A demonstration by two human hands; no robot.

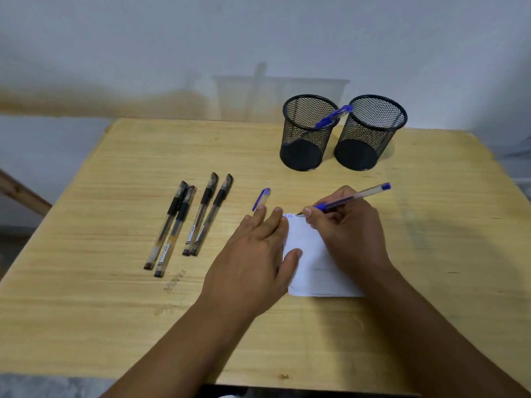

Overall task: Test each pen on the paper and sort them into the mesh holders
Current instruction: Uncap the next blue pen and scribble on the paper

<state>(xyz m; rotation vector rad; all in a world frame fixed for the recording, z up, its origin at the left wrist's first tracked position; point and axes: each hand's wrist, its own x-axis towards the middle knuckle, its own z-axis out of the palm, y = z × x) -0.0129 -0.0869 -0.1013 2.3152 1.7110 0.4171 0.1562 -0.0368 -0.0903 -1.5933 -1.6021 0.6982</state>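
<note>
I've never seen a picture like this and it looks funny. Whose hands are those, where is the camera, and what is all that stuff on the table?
The camera sits on a person's head and looks down, so you see that person's own two hands. The right hand holds an uncapped blue pen and presses its tip to a small white paper, where a bit of blue scribble shows. The left hand lies flat on the paper. The pen's blue cap lies just beyond the fingertips. Four black pens lie on the wooden table. At the back stand two black mesh holders: the left holder has one blue pen in it, the right holder looks empty.
</note>
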